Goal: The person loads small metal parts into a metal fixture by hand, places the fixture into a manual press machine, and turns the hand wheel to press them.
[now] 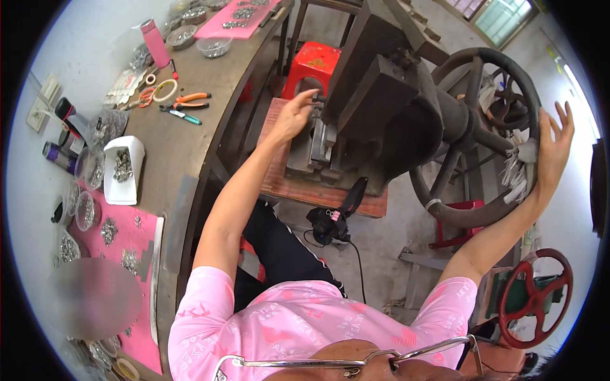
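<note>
Flanking punch press (362,105): right hand (555,146), fingers spread, at flywheel (469,120); left hand (296,118), finger grip indeterminable, best kept clear of die (323,145).

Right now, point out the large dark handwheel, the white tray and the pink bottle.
Large dark handwheel (472,120): head view, on its hub, where the spokes meet.
White tray (121,192): head view, on its bare lower end, below the small metal parts.
Pink bottle (155,46): head view, mid-body.
</note>
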Motion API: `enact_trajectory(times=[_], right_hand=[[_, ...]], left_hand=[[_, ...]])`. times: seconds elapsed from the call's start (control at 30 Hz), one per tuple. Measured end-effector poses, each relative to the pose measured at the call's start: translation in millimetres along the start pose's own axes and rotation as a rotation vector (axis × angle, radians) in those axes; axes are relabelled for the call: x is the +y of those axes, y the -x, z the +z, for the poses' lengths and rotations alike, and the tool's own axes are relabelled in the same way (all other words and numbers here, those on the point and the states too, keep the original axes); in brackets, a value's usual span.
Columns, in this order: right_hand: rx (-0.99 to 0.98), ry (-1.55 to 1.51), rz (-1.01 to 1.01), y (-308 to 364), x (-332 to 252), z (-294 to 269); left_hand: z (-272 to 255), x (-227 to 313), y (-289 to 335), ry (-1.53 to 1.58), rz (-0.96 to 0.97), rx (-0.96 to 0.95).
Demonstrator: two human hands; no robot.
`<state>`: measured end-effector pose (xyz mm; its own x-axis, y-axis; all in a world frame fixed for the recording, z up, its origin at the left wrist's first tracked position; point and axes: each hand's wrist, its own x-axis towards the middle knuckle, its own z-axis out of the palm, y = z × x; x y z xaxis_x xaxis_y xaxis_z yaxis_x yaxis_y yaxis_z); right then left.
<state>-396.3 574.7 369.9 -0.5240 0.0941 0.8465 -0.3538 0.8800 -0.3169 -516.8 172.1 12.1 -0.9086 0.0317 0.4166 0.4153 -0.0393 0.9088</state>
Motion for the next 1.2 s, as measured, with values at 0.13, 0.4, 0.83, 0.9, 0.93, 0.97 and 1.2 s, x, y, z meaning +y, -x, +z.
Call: enact_trajectory(times=[0.13, 0.4, 0.83, 0.9, 0.93, 0.97, 1.2], right_hand=[[-0.089, 0.045, 0.027, -20, 11, 2], [-0.062, 0.050, 0.047, -16, 1, -5], [-0.840, -0.585, -0.346, 277, -149, 202], [-0.884, -0.690, -0.474, 290, -180, 229], [-0.911, -0.753, -0.524, 300, -193, 240], [-0.945, -0.813, -0.610, 310, -207, 249], [-1.007, -1.182, -0.909, 371, -329, 250]], left_hand=[[-2, -16, -9, -0.232, -0.120, -0.291], [-15, 64, 41, -0.730, 0.090, -0.356], [-63, 128, 207, -1.065, 0.192, 0.248], [-78, 147, 247, -1.139, 0.111, 0.397], [-82, 158, 266, -1.180, 0.076, 0.467], [-85, 167, 286, -1.225, 0.037, 0.528], [-95, 203, 418, -1.230, -0.205, 0.927]])
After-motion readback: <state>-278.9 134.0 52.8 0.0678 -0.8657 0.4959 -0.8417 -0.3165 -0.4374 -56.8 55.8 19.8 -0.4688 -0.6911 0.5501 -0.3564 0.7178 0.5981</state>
